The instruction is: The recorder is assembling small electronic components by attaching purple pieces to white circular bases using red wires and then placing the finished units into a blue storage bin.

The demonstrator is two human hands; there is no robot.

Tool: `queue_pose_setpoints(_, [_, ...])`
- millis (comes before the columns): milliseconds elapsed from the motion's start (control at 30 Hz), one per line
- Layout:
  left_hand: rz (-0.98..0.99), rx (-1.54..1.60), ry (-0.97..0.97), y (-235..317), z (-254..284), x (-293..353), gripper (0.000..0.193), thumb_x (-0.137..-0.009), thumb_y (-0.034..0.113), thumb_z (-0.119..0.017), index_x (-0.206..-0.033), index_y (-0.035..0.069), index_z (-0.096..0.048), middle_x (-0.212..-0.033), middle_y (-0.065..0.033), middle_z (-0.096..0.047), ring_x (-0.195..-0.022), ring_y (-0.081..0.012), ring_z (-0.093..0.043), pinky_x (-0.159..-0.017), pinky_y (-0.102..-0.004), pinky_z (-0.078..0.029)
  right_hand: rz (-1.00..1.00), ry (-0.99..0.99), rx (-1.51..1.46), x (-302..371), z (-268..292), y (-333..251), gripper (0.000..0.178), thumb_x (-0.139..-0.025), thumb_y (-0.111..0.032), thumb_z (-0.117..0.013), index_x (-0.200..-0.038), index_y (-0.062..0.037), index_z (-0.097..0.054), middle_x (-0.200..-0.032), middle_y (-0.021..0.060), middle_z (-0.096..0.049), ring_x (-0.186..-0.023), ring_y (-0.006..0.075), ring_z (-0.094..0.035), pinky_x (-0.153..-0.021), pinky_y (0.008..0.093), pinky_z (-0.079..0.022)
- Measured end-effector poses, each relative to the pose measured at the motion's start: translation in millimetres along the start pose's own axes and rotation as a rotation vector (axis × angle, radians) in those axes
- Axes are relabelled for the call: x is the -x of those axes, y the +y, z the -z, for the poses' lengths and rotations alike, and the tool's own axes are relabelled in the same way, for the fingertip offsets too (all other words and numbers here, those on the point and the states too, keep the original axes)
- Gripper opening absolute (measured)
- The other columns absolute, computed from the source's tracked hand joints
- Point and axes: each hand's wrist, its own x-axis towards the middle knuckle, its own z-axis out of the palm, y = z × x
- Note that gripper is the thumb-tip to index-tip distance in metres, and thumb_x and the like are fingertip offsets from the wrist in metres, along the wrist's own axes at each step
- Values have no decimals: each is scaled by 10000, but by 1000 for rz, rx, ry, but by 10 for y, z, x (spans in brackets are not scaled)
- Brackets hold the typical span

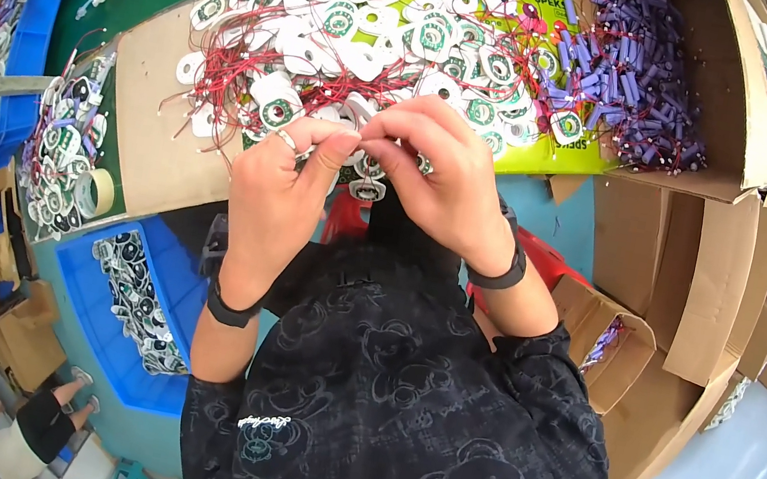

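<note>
My left hand (278,189) and my right hand (438,170) meet fingertip to fingertip above the near edge of the worktable. Both are closed in a pinch, and what lies between the fingers is too small to make out. Just below them show round white pieces with green circuit boards (367,188); I cannot tell whether these hang from my fingers. Beyond my hands spreads a heap of similar white discs (339,19), tangled with thin red wires (231,62). To the right is a pile of purple cylindrical cells (634,74) with leads.
A cardboard box (731,105) stands around the purple cells. A flat cardboard sheet (145,118) and a tape roll (94,191) lie at left. A blue bin (88,276) of parts is low left, another blue bin (30,48) farther left. Open boxes (607,328) stand at right. Other people are in the background.
</note>
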Motion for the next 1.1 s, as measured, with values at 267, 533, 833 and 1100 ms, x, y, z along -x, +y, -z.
queue_pose_setpoints(267, [261,1010,-179,-358,-101,-151,315,-1092,195,-460,-1291,-38,-531,-1308,-196,-594,-1132,-258,-650,-988,-433,-582,-507,19,-328,31,-63,21,129,-888,-90,-746,-992,-26,-705,-861,79,-657,-779,162,-633,-697,285,-522])
queue_pose_setpoints(533, [312,910,-53,-538,-155,-202,382,-1050,265,-584,-1332,7,-599,-1156,-92,-701,-1035,-166,-688,-836,-347,-606,-257,-43,25,92,-101,19,100,-846,-37,-719,-942,-51,-696,-1267,140,-586,-1005,277,-655,-839,363,-545])
queue_pose_setpoints(833, [210,815,15,-503,-172,-159,389,-1023,51,-576,-1381,-74,-490,-1211,-162,-676,-1033,-192,-693,-899,-344,-614,-223,-8,117,50,-234,2,76,-844,-19,-695,-917,-25,-675,-1291,129,-603,-892,310,-706,-729,395,-579])
queue_pose_setpoints(1100, [151,814,19,-522,-159,-144,373,-998,35,-622,-1342,-71,-525,-1212,-165,-676,-1060,-187,-683,-904,-333,-611,-169,-35,149,15,-242,-4,47,-829,-6,-684,-872,-25,-681,-1247,116,-618,-869,311,-704,-725,400,-579])
